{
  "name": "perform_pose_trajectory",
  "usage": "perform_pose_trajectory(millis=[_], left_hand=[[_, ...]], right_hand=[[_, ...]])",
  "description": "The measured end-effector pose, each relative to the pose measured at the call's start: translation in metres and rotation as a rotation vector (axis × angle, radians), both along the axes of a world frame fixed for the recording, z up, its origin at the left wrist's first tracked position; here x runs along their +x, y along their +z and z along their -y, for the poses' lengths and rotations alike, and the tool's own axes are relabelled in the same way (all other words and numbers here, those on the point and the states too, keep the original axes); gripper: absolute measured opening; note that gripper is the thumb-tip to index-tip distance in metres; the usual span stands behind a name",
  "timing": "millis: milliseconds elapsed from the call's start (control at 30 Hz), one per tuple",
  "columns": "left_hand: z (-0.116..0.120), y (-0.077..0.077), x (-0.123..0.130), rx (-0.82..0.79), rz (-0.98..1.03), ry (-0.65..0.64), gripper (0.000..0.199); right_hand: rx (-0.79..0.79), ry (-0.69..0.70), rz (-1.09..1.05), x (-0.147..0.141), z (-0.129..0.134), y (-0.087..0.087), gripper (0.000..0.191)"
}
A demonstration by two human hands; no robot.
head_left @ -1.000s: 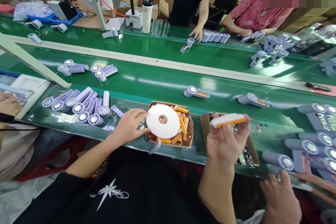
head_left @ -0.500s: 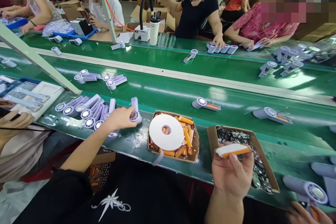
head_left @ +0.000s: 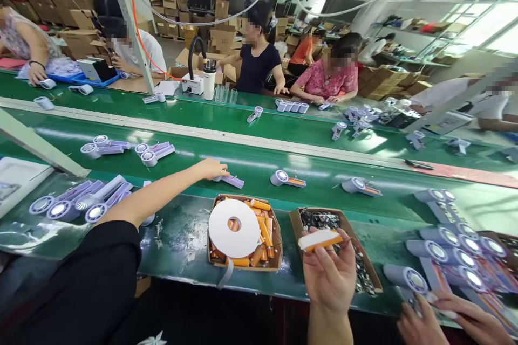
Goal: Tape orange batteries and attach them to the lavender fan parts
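Observation:
My left hand (head_left: 213,168) reaches over the green belt with its fingers closed on the round head of a lilac handheld fan (head_left: 231,180), whose handle lies open along the belt. Low over a carton of circuit boards (head_left: 366,275), my right hand (head_left: 329,272) holds an orange cylindrical battery (head_left: 335,238) with a white strip along its top, pinched between thumb and fingers. A white tape roll (head_left: 218,226) lies on a carton (head_left: 278,259) of orange batteries between my hands. Several lilac fans (head_left: 60,210) are bunched near my left forearm.
Two opened fans, one at mid-belt (head_left: 280,178) and one farther right (head_left: 354,185), carry orange batteries. A co-worker's hands (head_left: 424,315) work at the lower right beside many fans (head_left: 439,235). A slanted post (head_left: 44,143) stands at left. Several people sit across the line.
My left hand has carried the fan forward from the bench edge onto the belt. My right hand keeps hold of the battery. The view has tilted up and turned right.

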State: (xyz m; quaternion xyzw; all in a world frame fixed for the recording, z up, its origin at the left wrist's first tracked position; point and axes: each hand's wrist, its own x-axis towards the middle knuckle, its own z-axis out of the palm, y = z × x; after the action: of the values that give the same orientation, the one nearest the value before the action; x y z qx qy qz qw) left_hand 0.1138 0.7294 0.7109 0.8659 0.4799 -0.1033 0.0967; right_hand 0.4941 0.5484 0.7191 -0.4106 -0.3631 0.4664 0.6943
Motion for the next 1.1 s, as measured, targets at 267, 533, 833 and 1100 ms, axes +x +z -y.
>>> perform_pose_trajectory(millis=[267,533,833,1100], left_hand=[[0.014,-0.028,0.035,-0.055,0.034,0.200,0.058],[-0.019,-0.030,0.051,-0.129,0.127,0.254,0.024],[-0.024,-0.036,0.033,-0.112,0.381,0.295,0.032],[-0.027,-0.048,0.051,-0.078,0.431,0.413,0.029]], right_hand=[[0.155,0.282,0.022,-0.058,-0.050,0.024,0.055],[0.237,0.409,0.165,-0.094,-0.130,0.046,0.059],[0.080,0.673,1.308,-0.116,-0.196,-0.022,0.038],[0.077,0.776,1.721,-0.123,-0.199,-0.026,0.040]])
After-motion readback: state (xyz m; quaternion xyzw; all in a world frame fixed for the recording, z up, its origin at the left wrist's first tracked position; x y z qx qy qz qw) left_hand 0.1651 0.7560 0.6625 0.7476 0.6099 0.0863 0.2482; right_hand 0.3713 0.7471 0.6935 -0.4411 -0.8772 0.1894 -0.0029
